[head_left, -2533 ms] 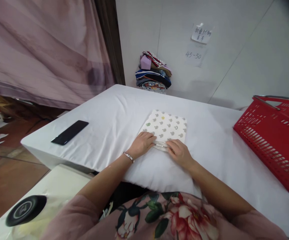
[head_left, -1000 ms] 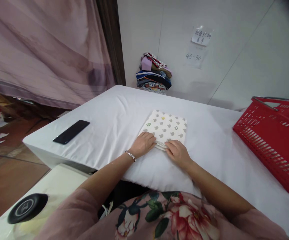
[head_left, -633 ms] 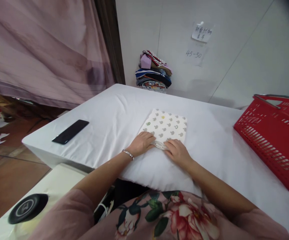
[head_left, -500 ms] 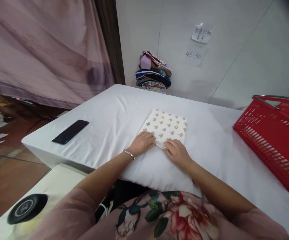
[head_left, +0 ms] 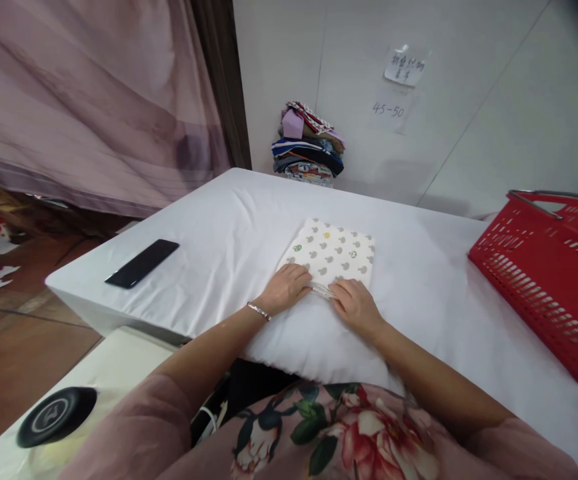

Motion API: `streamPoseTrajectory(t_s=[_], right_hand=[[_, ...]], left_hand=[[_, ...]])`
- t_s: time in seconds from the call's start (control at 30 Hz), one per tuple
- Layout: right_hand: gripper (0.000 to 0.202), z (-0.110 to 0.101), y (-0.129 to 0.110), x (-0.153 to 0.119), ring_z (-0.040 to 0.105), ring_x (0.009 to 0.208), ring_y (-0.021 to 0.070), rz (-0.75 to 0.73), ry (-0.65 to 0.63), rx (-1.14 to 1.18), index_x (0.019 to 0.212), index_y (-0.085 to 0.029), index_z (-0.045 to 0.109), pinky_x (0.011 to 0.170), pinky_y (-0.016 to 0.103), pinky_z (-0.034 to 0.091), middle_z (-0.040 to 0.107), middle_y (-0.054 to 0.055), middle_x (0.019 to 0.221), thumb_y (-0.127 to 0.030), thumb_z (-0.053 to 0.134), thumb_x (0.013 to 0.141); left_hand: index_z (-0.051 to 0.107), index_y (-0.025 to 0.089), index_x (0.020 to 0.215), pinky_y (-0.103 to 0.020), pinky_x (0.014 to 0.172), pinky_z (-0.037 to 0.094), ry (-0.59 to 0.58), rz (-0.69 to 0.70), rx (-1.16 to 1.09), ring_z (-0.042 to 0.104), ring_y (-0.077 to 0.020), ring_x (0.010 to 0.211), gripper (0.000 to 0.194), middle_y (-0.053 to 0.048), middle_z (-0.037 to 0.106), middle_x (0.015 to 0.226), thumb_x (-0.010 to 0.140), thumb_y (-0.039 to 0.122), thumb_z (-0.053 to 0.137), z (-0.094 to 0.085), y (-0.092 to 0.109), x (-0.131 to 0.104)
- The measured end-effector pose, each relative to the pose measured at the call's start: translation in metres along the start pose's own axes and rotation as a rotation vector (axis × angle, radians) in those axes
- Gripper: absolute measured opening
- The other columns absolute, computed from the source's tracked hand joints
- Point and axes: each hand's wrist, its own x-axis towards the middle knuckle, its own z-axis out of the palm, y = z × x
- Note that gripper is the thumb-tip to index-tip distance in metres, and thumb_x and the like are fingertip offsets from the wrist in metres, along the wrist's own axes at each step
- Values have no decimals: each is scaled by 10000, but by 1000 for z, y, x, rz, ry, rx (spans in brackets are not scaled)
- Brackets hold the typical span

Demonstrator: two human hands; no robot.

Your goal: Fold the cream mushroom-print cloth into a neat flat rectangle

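Note:
A folded white cloth [head_left: 333,250] with a grey mouse-head-like print and a few green and yellow marks lies flat on the white-covered table [head_left: 229,233]. My left hand [head_left: 289,287] is closed on its near left corner, fingers on top. At the near right corner my right hand [head_left: 356,303] grips the same edge, thumb side toward the left hand. Between the two hands several stacked layers of the cloth's near edge show. Both thumbs are partly hidden. A silver bracelet [head_left: 259,311] circles my left wrist.
A black phone [head_left: 143,263] lies on the table's left part. At the right edge stands a red plastic basket [head_left: 543,280] with a metal handle. Beyond the far edge rises a stack of folded clothes [head_left: 309,143] against the wall. A black round lid [head_left: 57,417] is at lower left.

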Motion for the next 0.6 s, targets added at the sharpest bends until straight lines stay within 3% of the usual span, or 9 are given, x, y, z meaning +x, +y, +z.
streamPoseTrajectory(t_s=[0.3, 0.43, 0.6], right_hand=[[248, -1, 3, 1, 492, 839, 215, -13, 61, -7, 1082, -161, 584, 737, 344, 396, 594, 92, 975, -180, 428, 890], [259, 1, 1, 1, 480, 821, 215, -14, 25, -29, 1077, -165, 592, 733, 348, 388, 591, 89, 953, -159, 416, 887], [283, 1, 1, -1, 483, 847, 221, -22, -4, -18, 1102, -160, 584, 745, 352, 390, 588, 95, 986, -128, 422, 872]], left_hand=[[575, 180, 930, -355, 827, 421, -4, -13, 50, 541, -197, 917, 140, -64, 601, 959, 890, 241, 456, -4, 1, 4], [577, 176, 948, -350, 817, 426, -8, -2, 62, 540, -195, 912, 155, -65, 606, 939, 883, 171, 437, -3, 1, 1], [584, 177, 991, -341, 850, 419, 66, 18, 48, 535, -189, 973, 207, -61, 621, 995, 892, 134, 408, 0, -4, -3]])
